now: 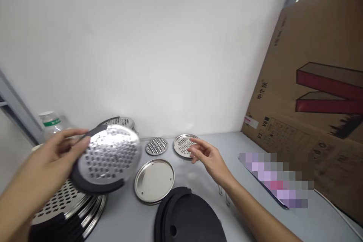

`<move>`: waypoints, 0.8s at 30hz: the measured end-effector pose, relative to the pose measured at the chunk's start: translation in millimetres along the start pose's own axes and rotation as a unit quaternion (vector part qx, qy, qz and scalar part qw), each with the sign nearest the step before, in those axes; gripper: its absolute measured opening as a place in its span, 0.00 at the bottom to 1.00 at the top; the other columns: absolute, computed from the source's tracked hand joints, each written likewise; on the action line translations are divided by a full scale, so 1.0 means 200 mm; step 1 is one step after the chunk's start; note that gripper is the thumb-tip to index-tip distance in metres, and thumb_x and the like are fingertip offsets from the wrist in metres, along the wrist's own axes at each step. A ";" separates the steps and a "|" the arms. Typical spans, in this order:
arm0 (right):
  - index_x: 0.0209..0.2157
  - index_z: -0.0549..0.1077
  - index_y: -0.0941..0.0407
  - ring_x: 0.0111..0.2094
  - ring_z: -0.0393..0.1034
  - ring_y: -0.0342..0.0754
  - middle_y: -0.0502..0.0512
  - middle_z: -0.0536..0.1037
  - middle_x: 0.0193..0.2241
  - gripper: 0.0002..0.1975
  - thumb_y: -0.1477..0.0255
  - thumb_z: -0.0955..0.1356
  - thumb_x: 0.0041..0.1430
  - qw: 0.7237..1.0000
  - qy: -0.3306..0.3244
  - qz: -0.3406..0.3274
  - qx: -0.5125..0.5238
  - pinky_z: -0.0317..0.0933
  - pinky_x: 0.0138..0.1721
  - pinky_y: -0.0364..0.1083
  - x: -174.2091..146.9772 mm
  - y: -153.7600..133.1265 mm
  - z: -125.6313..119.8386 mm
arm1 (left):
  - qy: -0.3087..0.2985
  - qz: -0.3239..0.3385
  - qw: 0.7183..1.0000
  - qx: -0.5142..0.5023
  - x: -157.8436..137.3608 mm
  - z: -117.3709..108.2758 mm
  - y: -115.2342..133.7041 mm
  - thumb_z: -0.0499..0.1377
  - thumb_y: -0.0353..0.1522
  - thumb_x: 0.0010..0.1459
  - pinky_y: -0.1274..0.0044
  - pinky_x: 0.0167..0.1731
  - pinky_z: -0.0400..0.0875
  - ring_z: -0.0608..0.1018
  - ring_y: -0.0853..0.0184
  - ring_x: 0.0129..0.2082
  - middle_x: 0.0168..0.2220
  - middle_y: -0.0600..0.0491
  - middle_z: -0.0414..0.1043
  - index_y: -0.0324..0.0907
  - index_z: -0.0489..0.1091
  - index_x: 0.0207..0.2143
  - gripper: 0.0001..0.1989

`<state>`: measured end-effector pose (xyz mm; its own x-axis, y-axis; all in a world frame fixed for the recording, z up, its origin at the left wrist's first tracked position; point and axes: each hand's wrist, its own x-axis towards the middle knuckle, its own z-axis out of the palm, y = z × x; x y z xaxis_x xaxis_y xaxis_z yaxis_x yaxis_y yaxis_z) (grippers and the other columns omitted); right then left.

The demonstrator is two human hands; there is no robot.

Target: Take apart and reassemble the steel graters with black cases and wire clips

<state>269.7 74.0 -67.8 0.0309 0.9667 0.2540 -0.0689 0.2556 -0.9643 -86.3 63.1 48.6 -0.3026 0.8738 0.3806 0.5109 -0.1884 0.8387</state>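
The grey worktop (229, 145) bears a printed cardboard box (320, 128) at right, contents out of sight, black discs (198, 217) in front, and a stack of black-edged perforated discs (61, 202) at left. Above that stack, the left hand (52, 155) has its fingers closed on the left edge of a grater disc (113, 155), thumb across its face, while the right hand's (210, 160) fingers, loosely curled and parted, overlap a rimmed disc (181, 146), contact unclear. A clear bottle (51, 123), contents indistinct, stands behind the left hand.
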 end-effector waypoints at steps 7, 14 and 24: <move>0.51 0.70 0.52 0.50 0.71 0.56 0.57 0.76 0.49 0.32 0.68 0.79 0.43 0.988 -0.023 0.038 0.147 0.66 0.50 0.54 -0.03 -0.03 0.01 | -0.266 -0.005 0.952 -0.152 -0.25 0.69 0.23 0.63 0.46 0.53 0.76 0.29 0.75 0.80 0.63 0.31 0.36 0.53 0.74 0.44 0.69 0.47 0.23; 0.48 0.73 0.57 0.41 0.77 0.54 0.57 0.81 0.40 0.27 0.72 0.79 0.44 0.967 -0.026 0.103 0.230 0.68 0.47 0.52 0.02 -0.04 -0.06 | -0.258 -0.024 0.946 -0.193 -0.27 0.81 0.16 0.64 0.47 0.52 0.77 0.27 0.73 0.76 0.67 0.27 0.30 0.57 0.69 0.44 0.69 0.48 0.25; 0.44 0.73 0.58 0.37 0.77 0.51 0.55 0.81 0.35 0.26 0.70 0.79 0.41 0.963 0.116 0.073 0.230 0.69 0.45 0.51 0.10 0.00 -0.18 | -0.220 -0.042 0.948 -0.224 -0.27 0.79 0.16 0.66 0.46 0.50 0.74 0.27 0.76 0.77 0.69 0.22 0.33 0.59 0.68 0.49 0.67 0.51 0.28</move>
<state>306.4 92.6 -64.7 0.2070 0.9774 0.0437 -0.5221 0.1481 -0.8399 73.4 81.2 -6.4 0.0879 0.9781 0.1888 0.0763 -0.1956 0.9777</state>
